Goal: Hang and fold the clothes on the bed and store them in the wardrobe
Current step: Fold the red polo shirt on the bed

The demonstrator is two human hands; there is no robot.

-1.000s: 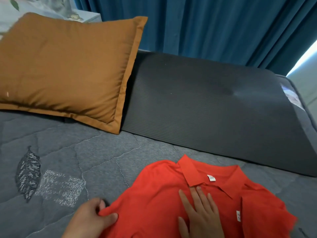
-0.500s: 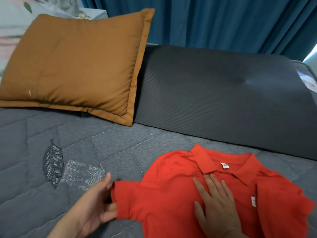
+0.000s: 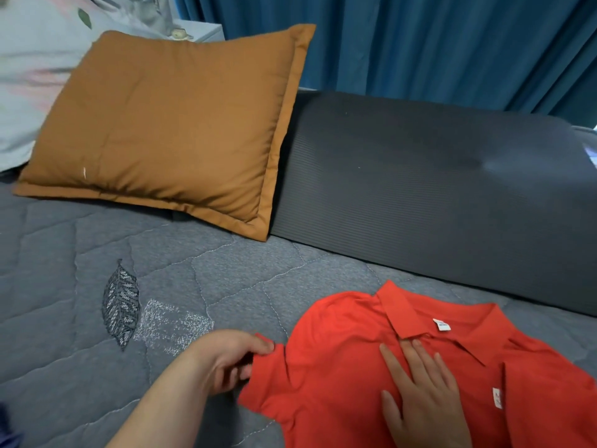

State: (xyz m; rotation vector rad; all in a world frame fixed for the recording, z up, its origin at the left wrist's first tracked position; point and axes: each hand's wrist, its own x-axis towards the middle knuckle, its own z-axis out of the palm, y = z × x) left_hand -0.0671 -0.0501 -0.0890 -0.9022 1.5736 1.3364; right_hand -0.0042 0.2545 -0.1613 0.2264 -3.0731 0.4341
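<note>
A red polo shirt [image 3: 339, 357] lies flat on the grey quilted bed [image 3: 97, 253], collar toward the headboard, at the lower right of the head view. Its right side is folded over the front. My left hand [image 3: 232, 360] pinches the cuff of the shirt's left sleeve, which is spread out to the left. My right hand [image 3: 420, 392] lies flat with straight fingers on the shirt's chest just below the collar, pressing it down.
An orange-brown pillow [image 3: 174, 124] leans at the head of the bed on the left. A dark grey ribbed bolster [image 3: 436, 195] lies across the head on the right. Blue curtains [image 3: 420, 43] hang behind. A floral pillow [image 3: 29, 76] shows at far left.
My left hand has drawn the left sleeve out sideways to the left and now pinches its cuff. My right hand stays pressed on the chest. The view has shifted slightly.
</note>
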